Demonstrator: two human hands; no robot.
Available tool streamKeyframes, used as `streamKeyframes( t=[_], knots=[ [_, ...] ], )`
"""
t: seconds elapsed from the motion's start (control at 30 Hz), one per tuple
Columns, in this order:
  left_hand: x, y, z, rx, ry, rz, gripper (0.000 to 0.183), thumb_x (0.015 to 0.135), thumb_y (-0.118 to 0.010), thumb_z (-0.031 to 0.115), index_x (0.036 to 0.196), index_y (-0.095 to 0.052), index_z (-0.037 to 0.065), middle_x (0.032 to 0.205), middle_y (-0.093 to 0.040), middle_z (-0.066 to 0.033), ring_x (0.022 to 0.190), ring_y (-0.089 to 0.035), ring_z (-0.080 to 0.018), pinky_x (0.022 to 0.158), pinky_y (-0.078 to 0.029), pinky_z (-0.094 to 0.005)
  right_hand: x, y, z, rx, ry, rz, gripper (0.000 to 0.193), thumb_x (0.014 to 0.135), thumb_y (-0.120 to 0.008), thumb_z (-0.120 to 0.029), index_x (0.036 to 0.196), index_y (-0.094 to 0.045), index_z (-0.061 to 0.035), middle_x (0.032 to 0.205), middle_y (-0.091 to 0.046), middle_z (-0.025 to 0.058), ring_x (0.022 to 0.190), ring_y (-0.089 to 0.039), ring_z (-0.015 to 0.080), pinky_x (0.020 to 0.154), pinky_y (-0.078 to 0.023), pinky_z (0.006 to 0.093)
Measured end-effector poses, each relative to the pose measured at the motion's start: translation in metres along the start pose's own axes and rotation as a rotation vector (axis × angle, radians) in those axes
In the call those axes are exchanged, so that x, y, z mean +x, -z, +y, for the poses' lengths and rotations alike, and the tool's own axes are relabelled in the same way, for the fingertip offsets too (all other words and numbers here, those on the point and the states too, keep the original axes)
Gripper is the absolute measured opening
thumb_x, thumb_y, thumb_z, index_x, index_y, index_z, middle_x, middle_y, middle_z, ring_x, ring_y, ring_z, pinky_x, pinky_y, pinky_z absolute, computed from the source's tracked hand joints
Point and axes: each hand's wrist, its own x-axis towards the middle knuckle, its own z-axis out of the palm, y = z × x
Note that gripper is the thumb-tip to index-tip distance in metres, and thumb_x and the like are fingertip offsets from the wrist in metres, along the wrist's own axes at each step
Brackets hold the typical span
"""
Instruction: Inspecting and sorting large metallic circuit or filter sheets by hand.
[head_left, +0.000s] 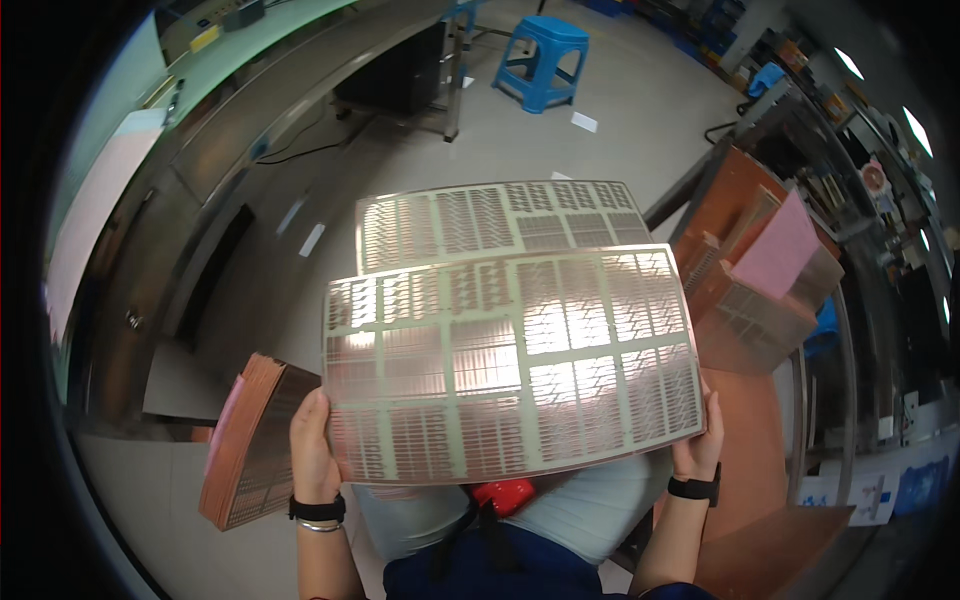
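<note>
Workshop floor (640, 90); etched sheets (510, 360) between both hands (312, 440).

Pale grey floor (640, 110) bore a blue plastic stool (541, 60); a long steel worktop (230, 130) ran left, shelving (880, 200) right.

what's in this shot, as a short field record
left hand: left hand grips the left edge of the front panel
right hand: right hand grips its right edge
behind: second panel, partly covered
left: stack of copper sheets
right: pink sheet on more panels
floor: blue stool
</note>
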Motion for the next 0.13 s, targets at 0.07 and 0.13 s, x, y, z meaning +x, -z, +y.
streamKeyframes(
  t=[0.07, 0.13],
  knots=[
    [0.001, 0.0, 0.001, 0.008, -0.007, 0.025, 0.026, 0.096, -0.045, 0.018, 0.106, -0.059, -0.002, 0.102, -0.063, -0.0065, 0.092, -0.057, -0.0126, 0.084, -0.045, -0.0262, -0.001, 0.007, -0.001, -0.023, 0.008, 0.009, 0.052, 0.098, -0.034, -0.032, 0.135, -0.032, 0.006, 0.132, -0.046, 0.0162, 0.118, -0.047, 0.0213, 0.102, -0.036, 0.0339],
    [0.002, 0.004, -0.001, -0.002, -0.007, -0.011, 0.028, 0.095, -0.046, 0.019, 0.11, -0.058, -0.002, 0.106, -0.062, -0.0077, 0.096, -0.057, -0.0143, 0.086, -0.044, -0.0279, -0.003, 0.016, -0.001, -0.062, -0.009, -0.086, 0.051, 0.098, -0.034, -0.031, 0.135, -0.033, 0.0041, 0.132, -0.046, 0.0152, 0.119, -0.046, 0.0215, 0.103, -0.035, 0.0331]
  ],
)
